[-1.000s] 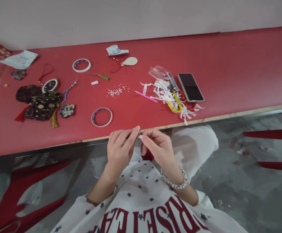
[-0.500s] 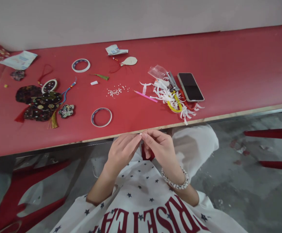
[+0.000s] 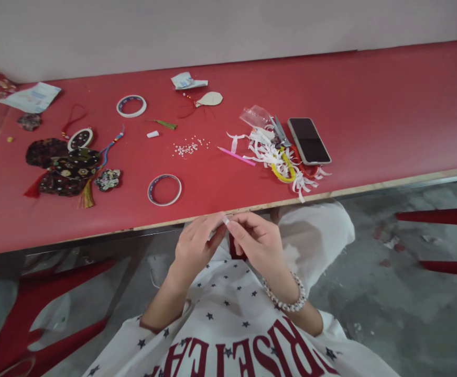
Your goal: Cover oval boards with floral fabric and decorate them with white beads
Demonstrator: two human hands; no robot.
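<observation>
the left fingers (image 3: 211, 226) and right fingers (image 3: 239, 231) curl nearly shut, pinching a tiny white piece (image 3: 226, 220) between their tips for control, with the red tabletop (image 3: 373, 110) just beyond them.

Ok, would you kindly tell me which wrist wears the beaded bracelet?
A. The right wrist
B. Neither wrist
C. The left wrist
A: the white beaded bracelet sits on the wrist behind the right hand, while the wrist behind the left hand is bare.
</observation>
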